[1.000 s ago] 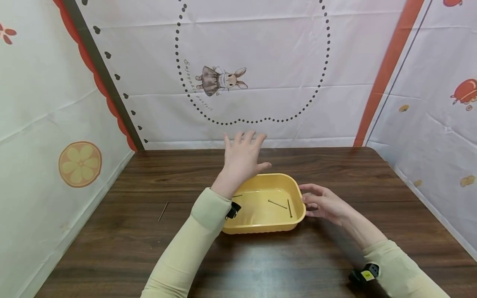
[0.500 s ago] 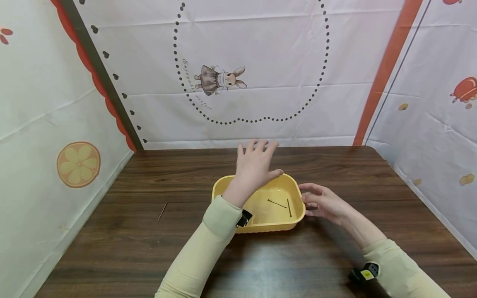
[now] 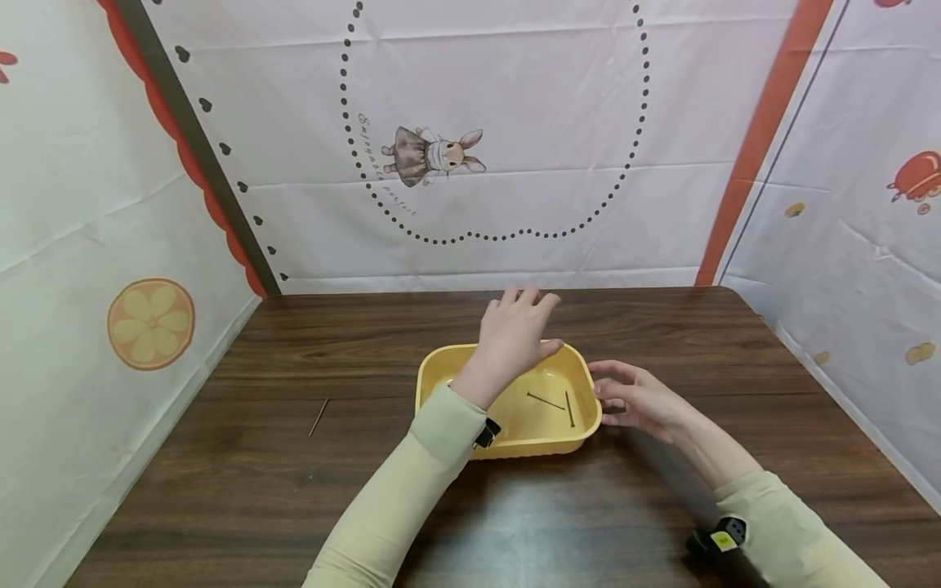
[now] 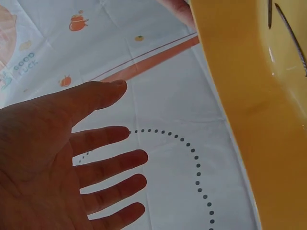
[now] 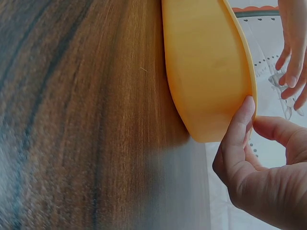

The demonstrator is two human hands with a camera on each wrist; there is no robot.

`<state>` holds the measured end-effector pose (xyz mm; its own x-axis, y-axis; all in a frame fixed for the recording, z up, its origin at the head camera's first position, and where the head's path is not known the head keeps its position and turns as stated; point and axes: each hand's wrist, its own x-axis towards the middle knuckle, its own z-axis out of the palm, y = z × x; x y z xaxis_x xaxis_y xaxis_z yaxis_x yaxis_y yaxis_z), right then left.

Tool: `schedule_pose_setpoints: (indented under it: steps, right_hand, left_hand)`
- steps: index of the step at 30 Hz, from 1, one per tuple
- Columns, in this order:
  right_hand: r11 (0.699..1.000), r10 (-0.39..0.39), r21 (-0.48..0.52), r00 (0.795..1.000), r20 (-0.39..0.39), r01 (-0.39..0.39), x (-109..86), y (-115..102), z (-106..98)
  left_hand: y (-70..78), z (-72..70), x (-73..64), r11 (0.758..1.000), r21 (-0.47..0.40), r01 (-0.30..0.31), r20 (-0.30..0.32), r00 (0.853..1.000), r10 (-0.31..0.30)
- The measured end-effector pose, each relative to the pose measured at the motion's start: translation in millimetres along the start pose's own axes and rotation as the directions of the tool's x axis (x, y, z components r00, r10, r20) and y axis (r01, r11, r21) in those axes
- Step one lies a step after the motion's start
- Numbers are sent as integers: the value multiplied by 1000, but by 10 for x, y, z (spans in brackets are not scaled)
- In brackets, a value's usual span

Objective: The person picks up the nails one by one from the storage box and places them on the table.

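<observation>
A yellow plastic tub (image 3: 532, 447) stands on the dark wooden table. Two long, thin nails (image 3: 546, 400) show in its right half; my left arm covers part of the left half. Above the tub is my left hand (image 3: 509, 343), fingers spread and holding nothing; the left wrist view shows its bare palm. At the tub's right end my right hand (image 3: 641, 402) pinches the rim, with the thumb (image 5: 276, 128) at the rim and the fingers against the outer wall. Another thin nail (image 3: 318, 417) lies on the table to the left of the tub.
Printed white cloth (image 3: 515, 106) hangs behind the table (image 3: 243, 490) and along both sides. Small specks lie on the tabletop left of my left forearm. A black wrist device (image 3: 716, 539) sits by my right sleeve.
My left hand has moved right and slightly nearer over the tub, its fingers a little more bent. The tub's left rim has come into view. My right hand keeps its place on the rim.
</observation>
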<state>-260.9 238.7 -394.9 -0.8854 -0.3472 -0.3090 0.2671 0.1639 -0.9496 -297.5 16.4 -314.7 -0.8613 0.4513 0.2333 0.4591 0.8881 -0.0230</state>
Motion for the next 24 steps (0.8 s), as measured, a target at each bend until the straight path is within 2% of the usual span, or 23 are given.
schedule_pose_setpoints:
  steps: [10,16,24]
  right_hand:
    - [1000,-2,-2,1000,2,2,-3,5,-3]
    - [1000,-5,4,1000,4,5,-4,-1,4]
    - [1000,-2,18,1000,3,2,-7,-8,6]
  left_hand:
    - [53,114,30,999,26,-33,48,998,32]
    - [91,125,59,995,67,-67,49,997,64]
    - [98,138,103,994,88,-70,71,995,63]
